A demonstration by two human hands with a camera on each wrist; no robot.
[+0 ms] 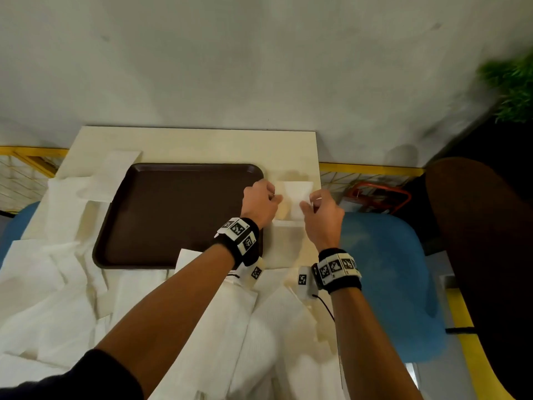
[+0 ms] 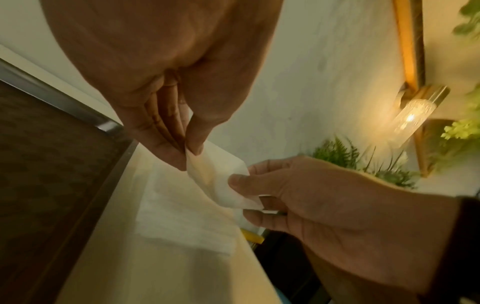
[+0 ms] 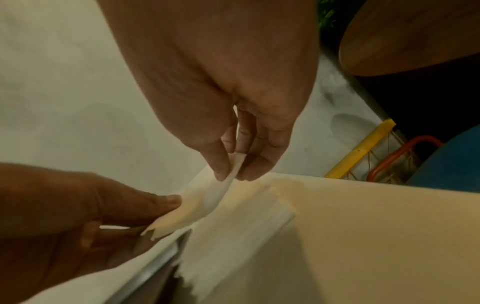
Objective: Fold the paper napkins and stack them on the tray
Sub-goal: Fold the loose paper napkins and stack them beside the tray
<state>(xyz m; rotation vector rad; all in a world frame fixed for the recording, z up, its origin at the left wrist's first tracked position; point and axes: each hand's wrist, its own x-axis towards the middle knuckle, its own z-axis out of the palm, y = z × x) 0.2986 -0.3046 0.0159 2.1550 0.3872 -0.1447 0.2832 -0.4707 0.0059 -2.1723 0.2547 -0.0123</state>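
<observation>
A white paper napkin (image 1: pixel 295 197) lies on the table just right of the dark brown tray (image 1: pixel 173 212), its near edge lifted. My left hand (image 1: pixel 261 202) pinches the napkin's left corner between thumb and fingers (image 2: pixel 193 144). My right hand (image 1: pixel 320 210) pinches the right corner (image 3: pixel 233 166). The raised part of the napkin (image 2: pixel 221 181) curves between both hands, and its far part rests flat on the table (image 3: pixel 246 230). Nothing lies on the tray.
Several unfolded white napkins (image 1: pixel 72 284) are heaped over the table's left and near side. A cream table (image 1: pixel 202 142) ends close to the right of my hands. Blue chairs (image 1: pixel 389 269), a yellow railing (image 1: pixel 372 168) and a dark round table (image 1: pixel 476 226) stand to the right.
</observation>
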